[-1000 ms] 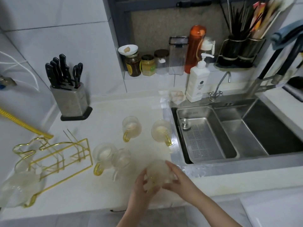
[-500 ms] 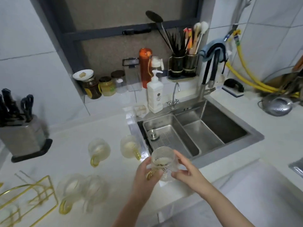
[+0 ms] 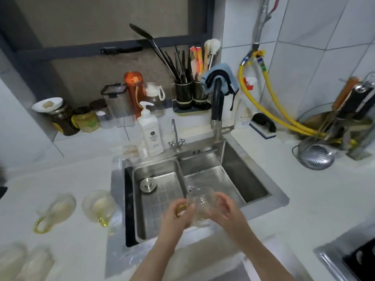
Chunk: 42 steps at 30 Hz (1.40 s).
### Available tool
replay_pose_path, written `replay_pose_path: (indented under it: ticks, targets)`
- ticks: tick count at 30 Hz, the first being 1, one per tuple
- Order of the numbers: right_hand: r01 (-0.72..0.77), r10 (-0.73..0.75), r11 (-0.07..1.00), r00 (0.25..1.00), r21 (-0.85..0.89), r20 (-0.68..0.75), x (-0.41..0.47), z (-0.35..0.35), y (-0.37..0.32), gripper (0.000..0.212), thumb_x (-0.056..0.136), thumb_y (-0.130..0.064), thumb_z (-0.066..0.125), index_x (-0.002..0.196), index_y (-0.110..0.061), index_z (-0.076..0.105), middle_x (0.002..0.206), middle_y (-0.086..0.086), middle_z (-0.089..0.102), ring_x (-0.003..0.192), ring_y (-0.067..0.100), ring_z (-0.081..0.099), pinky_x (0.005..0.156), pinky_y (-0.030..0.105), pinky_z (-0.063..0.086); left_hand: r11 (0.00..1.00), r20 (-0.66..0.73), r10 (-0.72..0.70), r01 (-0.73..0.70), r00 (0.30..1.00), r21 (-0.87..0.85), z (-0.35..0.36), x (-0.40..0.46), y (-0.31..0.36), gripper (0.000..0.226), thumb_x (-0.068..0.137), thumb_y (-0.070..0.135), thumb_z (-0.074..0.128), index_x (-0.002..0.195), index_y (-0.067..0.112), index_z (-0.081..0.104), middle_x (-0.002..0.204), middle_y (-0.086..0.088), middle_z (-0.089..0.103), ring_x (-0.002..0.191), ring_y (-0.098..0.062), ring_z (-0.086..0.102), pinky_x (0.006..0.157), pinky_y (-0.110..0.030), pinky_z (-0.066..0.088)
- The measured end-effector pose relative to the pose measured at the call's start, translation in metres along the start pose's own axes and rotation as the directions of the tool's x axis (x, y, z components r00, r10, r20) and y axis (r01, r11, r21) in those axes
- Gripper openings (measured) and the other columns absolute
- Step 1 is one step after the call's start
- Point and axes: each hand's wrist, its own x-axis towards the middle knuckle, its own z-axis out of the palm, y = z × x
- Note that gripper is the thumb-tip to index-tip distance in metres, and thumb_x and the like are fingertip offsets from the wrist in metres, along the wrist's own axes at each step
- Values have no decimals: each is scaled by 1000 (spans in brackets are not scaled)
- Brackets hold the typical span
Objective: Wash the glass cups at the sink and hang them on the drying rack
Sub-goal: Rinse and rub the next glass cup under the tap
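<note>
White tile and a pale counter (image 3: 304, 199) framed the steel sink (image 3: 261, 179), whose deep basin lay to the right of a perforated draining tray (image 3: 162, 201). Over the tray's right edge, both hands held one glass cup (image 3: 200, 205) — clear, knobbly-textured glass with a gold ring handle (image 3: 179, 208). The left hand (image 3: 174, 218) curled round the handle side at the cup's nine o'clock; the right hand (image 3: 225, 209) wrapped the body from three o'clock. The cup stood roughly upright, mouth tilted toward twelve o'clock, though blur hid the exact angle. From the cup, the black faucet (image 3: 216, 102) rose at twelve o'clock, its spout apparently over the basin, so the coming move likely called for carrying the cup up and slightly right. No water stream could be seen. Two more cups (image 3: 99, 205) of the same glass lay on the counter at nine o'clock — blurred, gold handles pointing toward six. Wet glass would probably handle slippery.
</note>
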Motion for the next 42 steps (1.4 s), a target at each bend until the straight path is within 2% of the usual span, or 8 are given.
replay_pose_path:
  ticks: [2,8,11,15,27,30,35,42]
  targets:
    - [0,1,999,1000,-33,8,17,-26,6,46,73,-45,78,113,-34,58,98,-9,65,96,3,64,84,24,52,999,14,-26,25,1000,20,26,9,4,39,78,19,79,108,27,56,110,4,62,85,-16,64,84,-39,57]
    - [-15,15,1000,996,-3,85,51,-69,10,77,75,-54,67,141,-21,44,130,0,60,120,16,57,106,42,44,996,-24,-85,86,996,27,74,34,20,55,73,22,84,114,25,49,111,1,63,83,-18,67,82,-42,57]
    - [6,-8,1000,996,24,90,64,-78,10,77,73,-61,63,138,-23,47,113,-2,67,100,13,67,88,34,54,993,15,-118,118,993,26,79,54,27,54,69,42,84,111,33,52,104,-3,69,85,-22,68,80,-41,56]
    - [-11,11,999,1000,46,5,80,-78,8,24,89,-25,63,111,-33,58,91,-16,71,83,-7,67,71,11,51,985,77,-172,172,982,6,81,84,29,36,82,33,75,112,26,55,99,-8,69,67,-20,65,75,-38,55]
    - [-143,145,989,985,29,-96,128,-63,8,20,93,-21,61,101,-38,53,89,-23,60,77,-11,58,62,-2,42,959,186,-285,280,940,52,67,139,31,33,90,46,61,116,27,56,111,-4,64,71,-26,73,59,-28,58]
    - [-168,172,984,981,50,-91,131,-59,6,20,91,-31,61,108,-40,55,93,-26,60,82,-17,57,72,4,44,955,205,-294,292,933,40,64,144,34,34,89,48,61,113,26,58,103,-2,65,73,-27,73,55,-27,57]
    - [-190,194,980,978,54,-77,136,-61,5,43,89,-42,60,130,-28,56,116,-12,64,110,7,58,102,27,44,948,237,-312,318,920,14,63,150,37,39,87,51,61,113,22,58,105,-6,66,75,-29,74,55,-25,55]
    - [-200,201,979,980,30,-5,154,-69,9,53,87,-47,59,136,-29,49,127,-7,58,119,15,55,106,42,44,959,207,-279,282,938,18,65,161,40,41,87,49,62,120,26,56,111,0,61,73,-28,74,64,-30,60]
